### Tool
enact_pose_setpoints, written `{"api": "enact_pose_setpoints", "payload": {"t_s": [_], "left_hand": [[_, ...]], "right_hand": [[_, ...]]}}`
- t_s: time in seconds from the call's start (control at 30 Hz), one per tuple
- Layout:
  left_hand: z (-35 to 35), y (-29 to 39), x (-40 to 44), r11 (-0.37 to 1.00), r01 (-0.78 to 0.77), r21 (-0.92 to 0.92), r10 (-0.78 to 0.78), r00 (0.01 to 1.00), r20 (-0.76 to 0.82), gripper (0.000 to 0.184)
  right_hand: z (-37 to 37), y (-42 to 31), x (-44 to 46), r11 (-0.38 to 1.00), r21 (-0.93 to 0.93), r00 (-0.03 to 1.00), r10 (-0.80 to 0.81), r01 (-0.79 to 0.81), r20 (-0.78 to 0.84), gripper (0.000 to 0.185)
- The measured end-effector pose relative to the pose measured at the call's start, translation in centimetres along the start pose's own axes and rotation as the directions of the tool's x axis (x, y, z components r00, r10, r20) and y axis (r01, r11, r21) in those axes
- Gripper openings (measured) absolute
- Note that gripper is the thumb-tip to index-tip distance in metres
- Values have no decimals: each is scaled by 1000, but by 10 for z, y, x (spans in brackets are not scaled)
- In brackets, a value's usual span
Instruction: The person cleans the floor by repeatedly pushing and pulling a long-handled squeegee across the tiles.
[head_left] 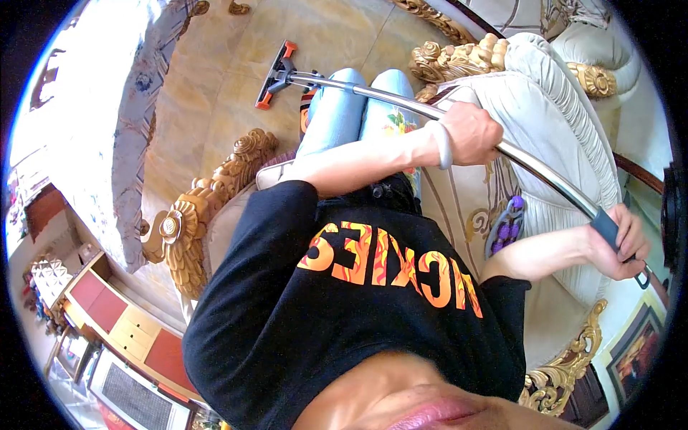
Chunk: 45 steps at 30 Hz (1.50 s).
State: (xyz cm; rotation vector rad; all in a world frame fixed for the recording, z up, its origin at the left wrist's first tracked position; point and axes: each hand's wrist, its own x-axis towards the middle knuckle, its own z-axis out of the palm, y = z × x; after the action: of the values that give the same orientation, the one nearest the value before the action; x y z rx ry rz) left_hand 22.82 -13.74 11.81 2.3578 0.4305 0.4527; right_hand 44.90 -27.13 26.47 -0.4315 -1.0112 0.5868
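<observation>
A long metal-poled mop (pixel 541 172) runs diagonally across my body. Its narrow dark head (pixel 276 75) with orange ends is at the far end, over the tiled floor beyond my knees. My left hand (pixel 473 134), with a pale bangle on the wrist, is closed around the middle of the pole. At the near end my right hand (pixel 620 242) wraps the dark grip (pixel 605 228); a small hanging loop (pixel 643 278) sticks out below it. No cloth or sponge can be made out on the mop head.
I sit on a cushioned armchair with carved gold arms (pixel 179 222). A purple and grey object (pixel 510 226) lies by my right side. Another carved gold arm (pixel 459 59) and pale upholstery (pixel 545 107) are to the right. A covered table (pixel 125 143) stands left, beside the tiled floor (pixel 215 79).
</observation>
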Motion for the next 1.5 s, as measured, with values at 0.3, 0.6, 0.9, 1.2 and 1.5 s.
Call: {"api": "enact_pose_setpoints", "payload": {"t_s": [0.3, 0.6, 0.9, 1.2, 1.5], "left_hand": [[-45, -38, -38, 993, 114, -15, -114, 962, -248, 15], [-93, -104, -121, 927, 370, 56, -332, 882, -333, 18], [-68, -224, -219, 788, 578, 213, -469, 786, -403, 7], [-17, -119, -118, 826, 508, 244, -501, 860, -95, 14], [2, -10, -10, 996, 92, -11, -93, 990, -109, 24]], "right_hand": [[46, 58, 30, 996, 56, 980, -79, 70, 180, 21], [130, 175, -24, 981, 176, 953, 24, -80, 301, 4], [122, 255, -134, 828, -140, 750, 552, -543, 364, 10], [32, 132, -75, 837, -349, 754, 537, -421, 379, 7], [-20, 23, 20, 1000, 12, 999, -17, 17, -34, 16]]}}
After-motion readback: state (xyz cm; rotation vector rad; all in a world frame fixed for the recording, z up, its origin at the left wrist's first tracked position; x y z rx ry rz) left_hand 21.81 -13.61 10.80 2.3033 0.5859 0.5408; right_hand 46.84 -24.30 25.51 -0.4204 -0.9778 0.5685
